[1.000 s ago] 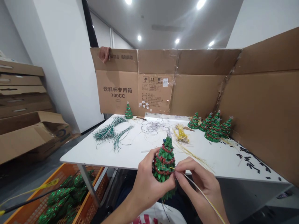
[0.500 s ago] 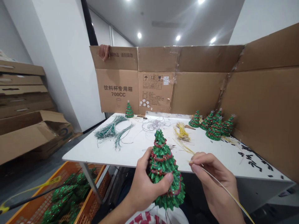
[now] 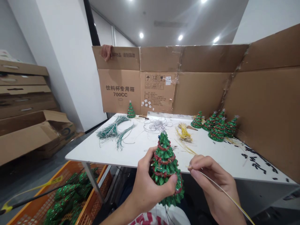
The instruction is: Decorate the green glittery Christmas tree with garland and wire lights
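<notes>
My left hand [image 3: 152, 184] is wrapped round a small green Christmas tree [image 3: 165, 162] with red garlands, held upright just in front of the table edge. Thin dark wires hang from under the tree's base. To its right, my right hand [image 3: 213, 184] pinches a thin yellow-white wire [image 3: 225, 189] between thumb and fingertips. One short end of the wire points left at the tree, apart from it. The long end trails down to the right. Beyond the hands lie a yellow wire bundle [image 3: 184, 132] and a green wire bundle [image 3: 112, 129] on the white table [image 3: 86, 150].
Several finished-looking trees [image 3: 217, 128] stand at the back right, and one small tree [image 3: 130, 110] at the back left. Black scraps [image 3: 255, 159] litter the right side. A cardboard wall [image 3: 201, 90] encloses the back. An orange crate [image 3: 93, 193] of green trees sits low left.
The tree has tilted slightly, its top shifting right and a little down. My right hand has moved slightly left, bringing the wire's short end nearer the tree. The view has shifted slightly.
</notes>
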{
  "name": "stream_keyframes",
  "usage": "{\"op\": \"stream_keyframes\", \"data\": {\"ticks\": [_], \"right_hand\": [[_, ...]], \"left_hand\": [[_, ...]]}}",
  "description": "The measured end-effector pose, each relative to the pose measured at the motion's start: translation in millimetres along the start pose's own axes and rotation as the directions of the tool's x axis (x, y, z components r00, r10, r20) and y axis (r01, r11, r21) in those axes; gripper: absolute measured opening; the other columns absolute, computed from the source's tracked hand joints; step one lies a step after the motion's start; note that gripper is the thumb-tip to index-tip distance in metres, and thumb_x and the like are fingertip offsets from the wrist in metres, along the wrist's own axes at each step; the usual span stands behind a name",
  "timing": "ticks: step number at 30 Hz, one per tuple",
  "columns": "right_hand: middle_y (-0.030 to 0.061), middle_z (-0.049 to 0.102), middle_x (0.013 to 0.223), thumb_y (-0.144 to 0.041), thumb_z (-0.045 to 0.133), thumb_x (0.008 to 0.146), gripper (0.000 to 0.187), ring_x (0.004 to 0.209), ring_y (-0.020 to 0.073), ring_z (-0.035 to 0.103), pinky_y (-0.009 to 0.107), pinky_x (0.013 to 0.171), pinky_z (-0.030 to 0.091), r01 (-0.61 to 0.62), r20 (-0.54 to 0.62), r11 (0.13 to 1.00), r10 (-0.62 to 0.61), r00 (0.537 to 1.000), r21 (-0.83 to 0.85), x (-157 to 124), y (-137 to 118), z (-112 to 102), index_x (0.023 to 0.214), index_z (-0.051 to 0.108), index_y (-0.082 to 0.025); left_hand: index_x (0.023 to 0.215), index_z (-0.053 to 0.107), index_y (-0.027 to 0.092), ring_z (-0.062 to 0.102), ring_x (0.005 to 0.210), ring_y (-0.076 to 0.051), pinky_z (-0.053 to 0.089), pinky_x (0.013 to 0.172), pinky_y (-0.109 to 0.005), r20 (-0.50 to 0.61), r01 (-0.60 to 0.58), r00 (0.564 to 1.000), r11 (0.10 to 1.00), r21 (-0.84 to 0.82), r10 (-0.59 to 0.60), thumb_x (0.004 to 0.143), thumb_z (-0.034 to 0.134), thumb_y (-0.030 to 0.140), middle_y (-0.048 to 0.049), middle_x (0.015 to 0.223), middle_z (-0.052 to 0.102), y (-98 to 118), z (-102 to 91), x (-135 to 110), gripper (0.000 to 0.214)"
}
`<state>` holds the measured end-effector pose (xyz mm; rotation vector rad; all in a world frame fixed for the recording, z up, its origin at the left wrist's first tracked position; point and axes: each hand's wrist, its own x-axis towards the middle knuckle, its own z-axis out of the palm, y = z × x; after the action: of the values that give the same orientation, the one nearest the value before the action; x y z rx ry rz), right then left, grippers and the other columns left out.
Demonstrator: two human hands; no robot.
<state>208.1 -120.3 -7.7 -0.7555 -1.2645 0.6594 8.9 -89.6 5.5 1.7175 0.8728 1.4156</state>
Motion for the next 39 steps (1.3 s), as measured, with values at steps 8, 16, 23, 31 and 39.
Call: {"op": "stream_keyframes", "data": {"ticks": [8,16,23,31,39], "right_hand": [[0.0051,0.074,0.078,-0.018,0.079,0.096,0.011,0.075,0.0209,0.072,0.027,0.066,0.062,0.187,0.078,0.968,-0.176,0.981,-0.165,1,-18,12,0.087,0.079,-0.025],[0.0024,0.077,0.082,-0.012,0.075,0.097,0.014,0.074,0.0192,0.074,0.027,0.066,0.061,0.300,0.206,0.905,-0.246,0.947,-0.301,1,-15,14,0.095,0.076,-0.026],[0.0017,0.076,0.085,-0.008,0.074,0.096,0.018,0.075,0.0183,0.071,0.029,0.066,0.059,0.370,0.280,0.853,-0.278,0.919,-0.369,0,-14,11,0.099,0.074,-0.026],[0.0016,0.075,0.083,-0.010,0.073,0.097,0.015,0.075,0.0174,0.072,0.027,0.068,0.060,0.361,0.227,0.852,-0.292,0.929,-0.380,2,-15,14,0.095,0.073,-0.025],[-0.0005,0.077,0.086,-0.012,0.074,0.097,0.016,0.082,0.0152,0.074,0.019,0.075,0.060,0.278,0.126,0.898,-0.249,0.960,-0.341,4,-16,8,0.092,0.074,-0.028]], "left_hand": [[0.123,0.066,0.022,0.074,0.087,-0.023,0.060,0.085,-0.031,0.028,-0.070,0.997,0.983,0.172,0.067,0.074,0.085,0.025,0.0001,0.101,0.080,2,3.8,5,0.053],[0.125,0.067,0.020,0.077,0.095,-0.028,0.061,0.094,-0.037,0.061,-0.077,0.996,0.973,0.217,0.065,0.069,0.083,0.023,-0.0054,0.111,0.082,-1,7.7,5,0.058],[0.130,0.067,0.020,0.077,0.104,-0.030,0.060,0.099,-0.040,0.071,-0.079,0.995,0.970,0.230,0.064,0.069,0.086,0.024,-0.0072,0.119,0.081,-6,7.6,4,0.064],[0.129,0.065,0.020,0.077,0.106,-0.031,0.060,0.101,-0.043,0.048,-0.115,0.993,0.941,0.318,0.105,0.072,0.086,0.027,-0.0096,0.120,0.080,-8,7.9,5,0.060],[0.135,0.060,0.021,0.074,0.106,-0.030,0.061,0.094,-0.044,-0.011,-0.285,0.942,0.818,0.499,0.335,0.074,0.082,0.017,-0.0081,0.117,0.074,-19,9.6,3,0.065]]}}
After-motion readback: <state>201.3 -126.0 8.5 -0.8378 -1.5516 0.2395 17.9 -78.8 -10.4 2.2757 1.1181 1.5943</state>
